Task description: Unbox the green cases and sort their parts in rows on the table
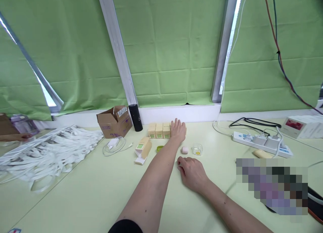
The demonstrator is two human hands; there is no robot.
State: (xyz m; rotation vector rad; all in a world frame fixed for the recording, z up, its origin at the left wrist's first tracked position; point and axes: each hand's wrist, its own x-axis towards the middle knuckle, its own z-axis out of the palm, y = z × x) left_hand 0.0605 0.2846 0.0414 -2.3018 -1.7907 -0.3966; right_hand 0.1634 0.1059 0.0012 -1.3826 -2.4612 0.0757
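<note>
My left hand [178,130] reaches far forward over the right end of a row of small cream boxes [159,130] with green-and-white labels. Its fingers are stretched out and spread across the box tops, partly hiding them. My right hand [193,174] rests on the table with its fingers curled in, and nothing shows in it. Just beyond it are a small pink rounded piece [184,150] and a clear container [197,149] with something yellow inside. Left of my left forearm lies an opened cream box [143,148], flap down, beside a green piece [159,148] partly behind the arm.
A cardboard box [114,122], a black cylinder [135,117] and a coiled white cable [113,146] sit at the back left. White straps [50,152] cover the far left. At right are a power strip [262,144], cables and white boxes [302,126].
</note>
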